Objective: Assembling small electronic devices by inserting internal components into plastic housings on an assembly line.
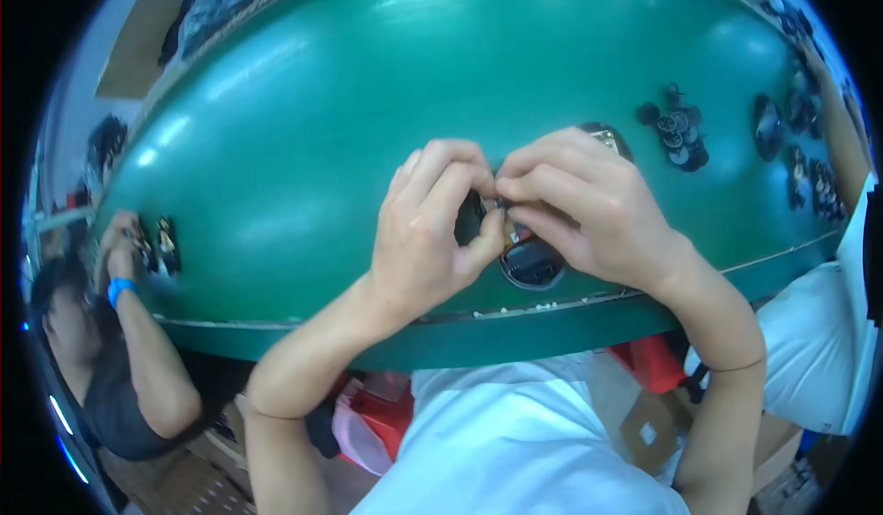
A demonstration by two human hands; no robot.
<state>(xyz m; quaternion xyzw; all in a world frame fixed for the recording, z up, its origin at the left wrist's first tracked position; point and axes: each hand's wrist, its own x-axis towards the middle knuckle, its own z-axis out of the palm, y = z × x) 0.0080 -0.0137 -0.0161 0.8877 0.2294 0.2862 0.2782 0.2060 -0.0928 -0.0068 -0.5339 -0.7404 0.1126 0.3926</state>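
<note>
My left hand [425,221] and my right hand [593,204] meet over the near part of the green table, thumbs and fingertips pinched together. Between the fingertips is a small dark part [499,204], mostly hidden, so its kind cannot be told. Just under my fingers lies a rounded, glossy black housing [533,267], with bits of red and yellow showing at its upper edge. Another black piece [469,218] shows through the gap inside my left hand's curled fingers. Partly behind my right hand rests a dark rounded shell [607,138] with a pale board inside.
A pile of small black round parts [679,133] lies to the right. Beyond it are several black housings [768,127] and a person's arm [837,115]. At far left, a co-worker's hand [120,239] is beside dark parts [167,246]. Small white bits [543,306] dot the table's near edge.
</note>
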